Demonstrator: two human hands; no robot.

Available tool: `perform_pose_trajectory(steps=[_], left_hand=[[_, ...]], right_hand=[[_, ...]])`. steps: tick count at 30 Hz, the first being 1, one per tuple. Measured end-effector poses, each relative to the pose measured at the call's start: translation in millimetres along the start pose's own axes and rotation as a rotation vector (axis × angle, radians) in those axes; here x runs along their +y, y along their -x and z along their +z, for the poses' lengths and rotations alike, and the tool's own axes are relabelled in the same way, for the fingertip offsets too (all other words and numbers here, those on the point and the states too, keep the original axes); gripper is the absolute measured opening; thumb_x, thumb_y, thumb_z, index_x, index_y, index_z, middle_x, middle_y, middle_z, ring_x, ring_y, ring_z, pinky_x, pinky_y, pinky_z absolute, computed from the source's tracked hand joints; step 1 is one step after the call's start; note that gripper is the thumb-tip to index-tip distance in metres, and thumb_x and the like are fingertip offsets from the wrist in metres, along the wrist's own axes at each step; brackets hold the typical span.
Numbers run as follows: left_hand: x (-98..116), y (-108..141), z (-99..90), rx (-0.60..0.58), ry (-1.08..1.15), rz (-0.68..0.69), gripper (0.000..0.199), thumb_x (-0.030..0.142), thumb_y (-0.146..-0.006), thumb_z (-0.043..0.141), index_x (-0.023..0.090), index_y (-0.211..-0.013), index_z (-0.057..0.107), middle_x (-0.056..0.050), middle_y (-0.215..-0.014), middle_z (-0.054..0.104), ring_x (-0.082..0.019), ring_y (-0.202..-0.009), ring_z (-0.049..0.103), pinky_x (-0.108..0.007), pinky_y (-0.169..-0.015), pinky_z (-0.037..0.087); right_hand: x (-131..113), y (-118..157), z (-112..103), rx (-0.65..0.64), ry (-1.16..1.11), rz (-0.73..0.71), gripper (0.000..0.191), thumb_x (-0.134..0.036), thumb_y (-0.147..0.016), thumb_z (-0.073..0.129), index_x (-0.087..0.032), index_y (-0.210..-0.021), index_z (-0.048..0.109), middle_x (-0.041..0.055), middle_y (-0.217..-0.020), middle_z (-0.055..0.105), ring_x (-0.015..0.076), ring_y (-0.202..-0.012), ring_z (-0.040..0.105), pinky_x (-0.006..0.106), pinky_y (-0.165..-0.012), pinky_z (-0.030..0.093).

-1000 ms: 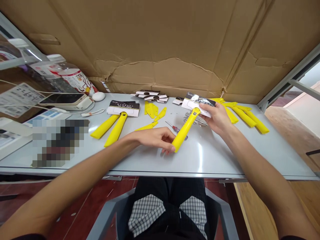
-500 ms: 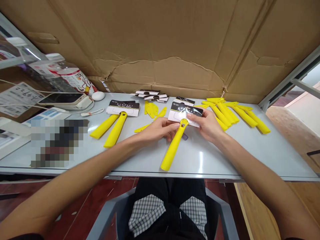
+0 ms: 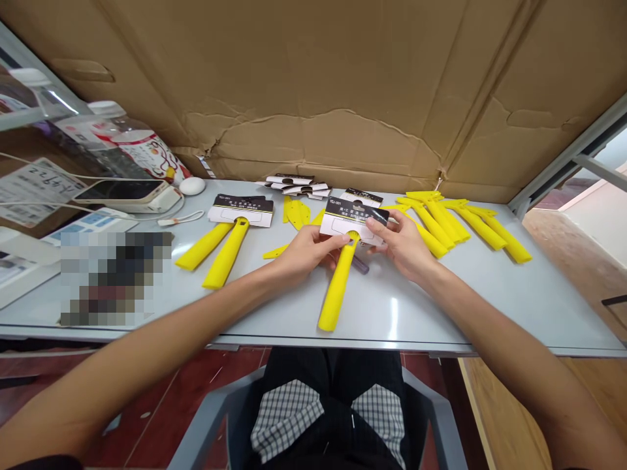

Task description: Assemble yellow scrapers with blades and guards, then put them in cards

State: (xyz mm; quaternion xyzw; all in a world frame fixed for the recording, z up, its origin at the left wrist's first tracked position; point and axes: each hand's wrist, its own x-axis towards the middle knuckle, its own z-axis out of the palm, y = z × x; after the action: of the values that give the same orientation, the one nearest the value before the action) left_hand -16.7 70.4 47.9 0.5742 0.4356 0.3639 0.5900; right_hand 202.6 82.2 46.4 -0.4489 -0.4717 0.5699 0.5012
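Note:
A yellow plastic handle (image 3: 336, 294) points toward me, its upper end against a black-and-white printed header card (image 3: 349, 219). My left hand (image 3: 306, 251) pinches the handle's top where it meets the card's lower edge, thumb above, other fingers hidden beneath. My right hand (image 3: 404, 238) is closed on the card's right side, thumb on its printed face. A small dark purple bar (image 3: 361, 264), its kind unclear, lies under the handle between my hands. To the left rest two more yellow handles (image 3: 225, 254) with a similar card (image 3: 242, 212) over their tops.
Several yellow handles (image 3: 470, 225) lie at right. Flat yellow pieces (image 3: 296, 212) and stacked cards (image 3: 298, 187) sit at the back, before a cardboard wall (image 3: 313, 78). A phone (image 3: 122, 190), bottles (image 3: 142, 147), a white mouse-like object (image 3: 192, 187) and a blurred patch occupy the left.
The card has shifted slightly left and down and lies more level over the handle's top. The handle's lower end has swung a little right. Both hands keep their hold.

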Motion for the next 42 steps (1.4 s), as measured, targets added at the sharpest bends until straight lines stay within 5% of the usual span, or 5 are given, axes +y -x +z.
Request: perform_pose_trajectory(steps=[12, 21, 28, 35, 42], left_hand=[[0, -15, -12.7, 0.226, 0.146, -0.056, 0.032, 0.043, -0.085, 0.083, 0.015, -0.101, 0.081, -0.014, -0.103, 0.081, -0.020, -0.082, 0.074, -0.029, -0.065, 0.053], [-5, -17, -5.7, 0.212, 0.123, -0.075, 0.025, 0.036, -0.088, 0.082, 0.012, -0.094, 0.080, -0.015, -0.099, 0.081, -0.016, -0.072, 0.069, -0.025, -0.057, 0.051], [0, -18, 4.9, 0.249, 0.220, -0.127, 0.017, 0.030, -0.090, 0.080, 0.013, -0.090, 0.079, -0.011, -0.089, 0.080, -0.015, -0.069, 0.071, -0.026, -0.058, 0.053], [-5, -12, 6.3, 0.162, 0.161, -0.139, 0.021, 0.034, -0.093, 0.079, 0.015, -0.085, 0.081, -0.013, -0.088, 0.082, -0.016, -0.068, 0.071, -0.029, -0.062, 0.056], [-1, 4, -27.1, 0.163, -0.646, -0.111, 0.059, 0.061, -0.103, 0.054, 0.019, -0.067, 0.074, -0.013, -0.064, 0.072, -0.022, -0.052, 0.063, -0.039, -0.053, 0.049]], right_hand=[[7, 8, -4, -0.333, 1.019, -0.344, 0.022, -0.027, -0.086, 0.074, -0.025, -0.108, 0.070, 0.0033, -0.088, 0.076, 0.0248, -0.078, 0.065, 0.040, -0.073, 0.044], [6, -18, -32, -0.101, 1.250, -0.415, 0.006, -0.020, -0.088, 0.070, -0.022, -0.093, 0.072, 0.0089, -0.091, 0.073, 0.0255, -0.083, 0.063, 0.038, -0.072, 0.043], [-11, 24, -3, -0.047, 1.003, -0.398, 0.030, -0.052, -0.100, 0.065, -0.023, -0.103, 0.070, 0.0040, -0.084, 0.076, 0.0214, -0.072, 0.065, 0.038, -0.072, 0.048], [10, 65, 21, -0.176, 0.859, -0.229, 0.061, -0.034, -0.089, 0.069, -0.019, -0.148, 0.059, 0.0051, -0.098, 0.079, 0.0217, -0.075, 0.070, 0.040, -0.082, 0.054], [17, 72, 16, -0.161, 0.925, -0.192, 0.059, -0.029, -0.083, 0.069, -0.014, -0.140, 0.069, 0.0034, -0.085, 0.076, 0.0203, -0.069, 0.067, 0.039, -0.080, 0.054]])
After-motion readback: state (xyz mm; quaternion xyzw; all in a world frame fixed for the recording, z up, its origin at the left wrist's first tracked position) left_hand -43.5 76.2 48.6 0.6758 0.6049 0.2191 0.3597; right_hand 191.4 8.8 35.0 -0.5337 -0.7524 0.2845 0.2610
